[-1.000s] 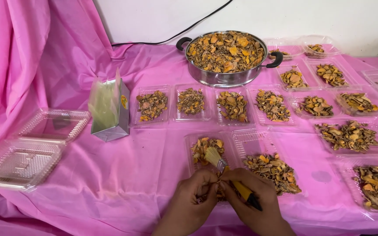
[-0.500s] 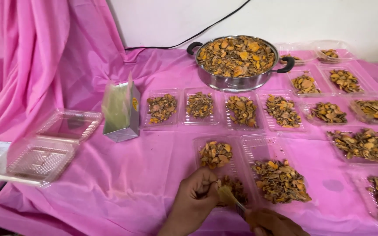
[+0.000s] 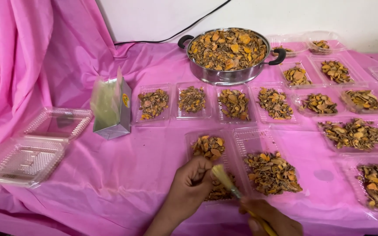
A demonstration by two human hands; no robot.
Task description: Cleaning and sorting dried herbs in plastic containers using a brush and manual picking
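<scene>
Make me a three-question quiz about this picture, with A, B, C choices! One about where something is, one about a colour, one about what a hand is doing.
1. Where is the pot?
A. table's far side
B. floor
C. on the box

2. What colour is the cloth?
A. green
B. pink
C. white

3. What does the right hand do?
A. lies flat
B. grips a brush
C. lifts a lid

Answers:
1 A, it stands by the wall.
2 B, pink covers the table.
3 B, the brush bristles point toward the left hand.
</scene>
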